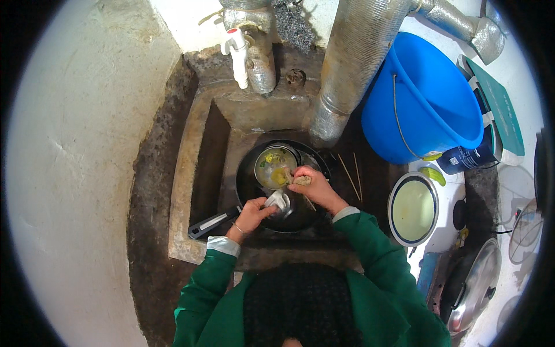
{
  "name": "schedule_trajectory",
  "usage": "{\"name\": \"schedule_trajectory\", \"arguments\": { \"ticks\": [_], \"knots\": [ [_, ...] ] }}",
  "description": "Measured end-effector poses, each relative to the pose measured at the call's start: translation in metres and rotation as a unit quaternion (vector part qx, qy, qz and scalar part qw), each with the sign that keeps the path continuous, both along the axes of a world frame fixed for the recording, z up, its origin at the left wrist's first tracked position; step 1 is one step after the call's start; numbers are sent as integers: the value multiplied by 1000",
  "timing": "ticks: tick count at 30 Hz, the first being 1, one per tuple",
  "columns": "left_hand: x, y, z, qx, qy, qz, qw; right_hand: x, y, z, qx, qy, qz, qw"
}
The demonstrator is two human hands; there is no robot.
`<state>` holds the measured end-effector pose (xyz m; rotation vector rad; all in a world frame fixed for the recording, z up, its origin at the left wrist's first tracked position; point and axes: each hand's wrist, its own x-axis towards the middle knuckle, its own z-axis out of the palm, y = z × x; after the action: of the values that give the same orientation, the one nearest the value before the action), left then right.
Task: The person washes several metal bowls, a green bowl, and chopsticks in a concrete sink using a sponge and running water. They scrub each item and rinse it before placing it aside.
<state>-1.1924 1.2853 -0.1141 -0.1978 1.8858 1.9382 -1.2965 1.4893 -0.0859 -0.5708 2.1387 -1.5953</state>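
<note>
The handle (pixel 214 224) sticks out left of the pan (pixel 298 221), so a sleeve (pixel 217 274) could bump it. Over the pan, the left hand (pixel 252 215) grips a shiny metal thing (pixel 280 202), which might slip if wet. In the pan sits a bowl (pixel 256 168) of cloudy water (pixel 267 173), which the right hand (pixel 317 189), pinching a pale rag (pixel 302 180), could knock and spill.

Above the far edge of the sink (pixel 184 191), a white tap (pixel 237 61) is fitted; by its far right corner, a blue bucket (pixel 388 110) is placed; beyond its right edge, a dark-rimmed basin (pixel 413 209) is set.
</note>
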Motion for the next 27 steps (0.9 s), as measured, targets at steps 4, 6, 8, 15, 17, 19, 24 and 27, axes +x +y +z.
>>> {"name": "schedule_trajectory", "arguments": {
  "ticks": [4,6,8,15,17,19,24,27],
  "knots": [
    [-2,19,7,141,-9,91,986,39,-22,5,-19,187,30,982],
    [2,28,-6,179,59,109,976,55,-34,21,92,383,101,913],
    [6,27,-15,207,75,103,970,44,-34,11,82,335,71,936],
    [-4,24,31,400,68,193,893,13,-3,-39,-276,-230,-120,926],
    [-14,29,28,456,93,257,847,32,-22,-44,-274,-159,-224,922],
    [-23,37,31,469,102,286,829,36,-34,-38,-220,-59,-250,941],
    [-27,54,23,402,86,342,845,40,-46,16,2,342,-86,936],
    [-23,57,44,398,38,315,861,29,-52,44,39,462,36,885]
  ]
}}
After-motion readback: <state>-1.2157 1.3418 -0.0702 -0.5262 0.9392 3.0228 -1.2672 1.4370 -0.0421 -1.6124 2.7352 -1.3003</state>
